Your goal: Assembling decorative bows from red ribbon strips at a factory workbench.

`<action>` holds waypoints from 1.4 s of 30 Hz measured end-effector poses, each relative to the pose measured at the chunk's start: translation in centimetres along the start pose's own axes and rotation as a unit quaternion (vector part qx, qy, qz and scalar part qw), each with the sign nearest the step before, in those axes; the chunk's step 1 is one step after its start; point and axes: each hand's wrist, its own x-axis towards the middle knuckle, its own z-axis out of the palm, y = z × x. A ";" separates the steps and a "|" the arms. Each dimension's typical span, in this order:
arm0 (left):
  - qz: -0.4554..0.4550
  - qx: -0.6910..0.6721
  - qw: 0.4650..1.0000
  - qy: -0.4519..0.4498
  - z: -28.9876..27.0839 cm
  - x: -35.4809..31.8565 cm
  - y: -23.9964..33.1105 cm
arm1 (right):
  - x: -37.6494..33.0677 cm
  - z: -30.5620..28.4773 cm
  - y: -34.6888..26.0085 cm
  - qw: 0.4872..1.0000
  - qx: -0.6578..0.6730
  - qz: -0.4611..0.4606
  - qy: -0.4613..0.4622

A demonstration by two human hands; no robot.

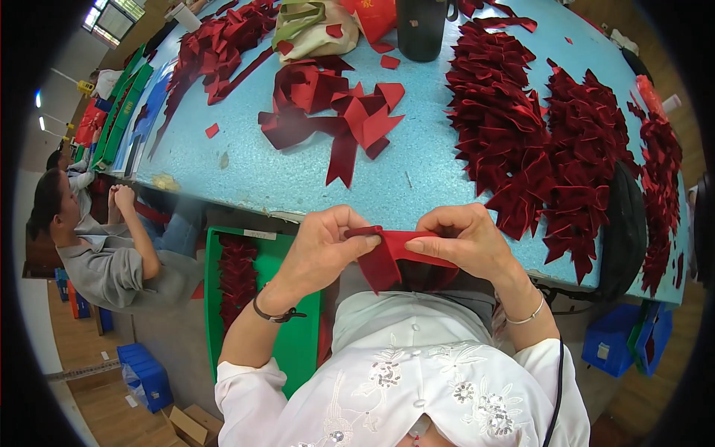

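Between my two hands, just off the near edge of the table, a dark red velvet ribbon (381, 265) is stretched. My left hand (328, 242) pinches it between thumb and fingers at a fold, where a strip hangs down. My right hand (465, 242) grips the other part, thumb lying along the brighter red underside. More ribbon droops below, over my lap. Straight ahead on the table lies a loose pile of cut red ribbons (335, 112) with notched ends.
Rows of folded ribbon bows (499, 127) cover the table's right side. A black mug (421, 30) and a cloth bag (316, 33) stand at the back. A green bin (294, 343) with bows sits by my left arm. At the left another person (112, 238) sits; blue crates (145, 376) stand on the floor.
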 end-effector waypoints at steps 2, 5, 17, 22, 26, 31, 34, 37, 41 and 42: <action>-0.004 0.011 1.000 0.004 -1.3 0.0 0.2 | 0.5 -0.4 -0.2 1.000 -0.016 0.003 -0.007; 0.001 0.032 0.999 0.024 -3.7 0.4 0.4 | 1.5 -0.8 -0.5 0.999 -0.044 0.005 -0.014; 0.015 0.243 0.968 0.065 -7.4 2.6 -0.4 | 5.2 -1.0 2.6 0.932 -0.331 -0.150 0.004; 0.152 0.366 0.913 0.096 -8.8 2.5 -1.1 | 5.9 -1.3 3.2 0.930 -0.326 -0.166 0.002; 0.199 0.409 0.888 0.069 -11.2 2.6 -0.9 | 6.0 -1.6 3.1 0.925 -0.339 -0.171 0.002; 0.215 0.484 0.845 0.080 -13.3 2.7 -0.8 | 6.0 -2.2 3.3 0.905 -0.385 -0.184 0.003; 0.217 0.516 0.825 0.079 -13.8 2.6 -0.5 | 5.8 -2.9 3.3 0.877 -0.426 -0.221 0.018; 0.266 0.508 0.818 0.052 -14.7 2.8 -0.7 | 5.5 -2.9 3.2 0.850 -0.463 -0.250 0.024; 0.306 0.545 0.780 0.028 -14.8 2.4 -0.5 | 5.1 -2.6 2.9 0.813 -0.515 -0.271 0.018; 0.306 0.547 0.779 0.029 -14.8 2.3 -0.6 | 5.0 -2.5 2.9 0.803 -0.531 -0.271 0.016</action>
